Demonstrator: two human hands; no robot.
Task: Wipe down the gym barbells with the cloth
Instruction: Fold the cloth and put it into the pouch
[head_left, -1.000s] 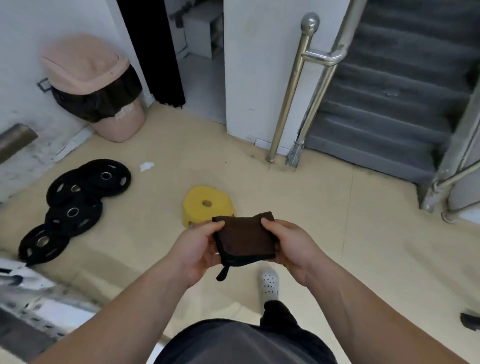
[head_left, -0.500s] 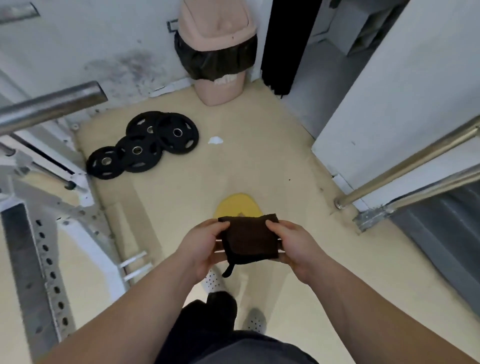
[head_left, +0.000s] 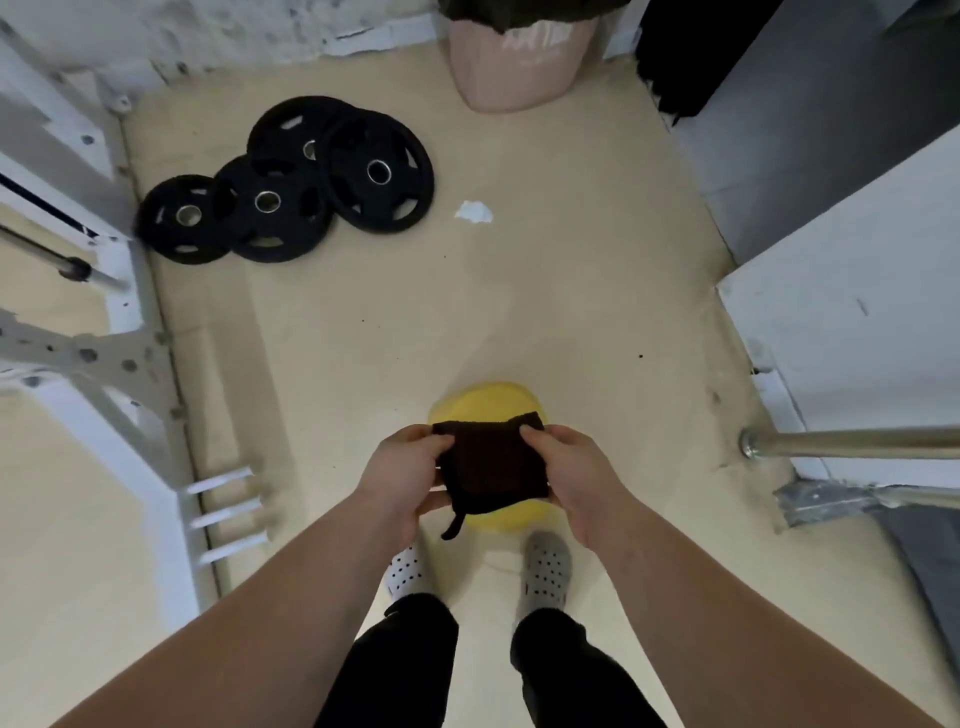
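A folded dark brown cloth (head_left: 491, 465) is held in front of me at waist height. My left hand (head_left: 402, 475) grips its left edge and my right hand (head_left: 574, 475) grips its right edge, thumbs on top. A short loop hangs from the cloth's lower left corner. At the left edge, a thin steel barbell (head_left: 57, 260) rests in a white rack (head_left: 104, 358); only its end shows.
Several black weight plates (head_left: 291, 182) lie overlapping on the beige floor to the upper left. A yellow stool (head_left: 488, 405) sits just below the cloth, by my feet. A pink bin (head_left: 514, 57) stands at the top. A steel handrail (head_left: 852, 441) and white wall are on the right.
My view has swung left and downward, bringing the rack, the plates and my feet into sight. Both hands still hold the cloth the same way.
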